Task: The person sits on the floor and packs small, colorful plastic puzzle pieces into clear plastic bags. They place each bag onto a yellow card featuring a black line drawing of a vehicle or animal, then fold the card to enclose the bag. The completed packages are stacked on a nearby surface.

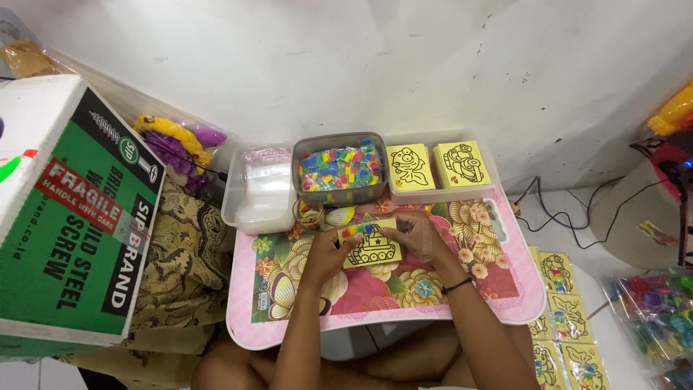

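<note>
Hands (pixel 328 253) (pixel 422 235) hold yellow card (pixel 372 249); grey tub (pixel 339 189) holds coloured pieces (pixel 339 167).

Just one view here, a head-worn camera looking steeply down from above the person's lap. It faces forward toward the white wall (pixel 404 65), so the far edge of the small pink table (pixel 520 303) sits mid-frame and its near edge runs just above the knees. Pretty close up: the table fills the centre, forearms come in from the bottom edge. The wide lens also catches a cardboard box (pixel 65 217) at left and floor clutter at right.
</note>
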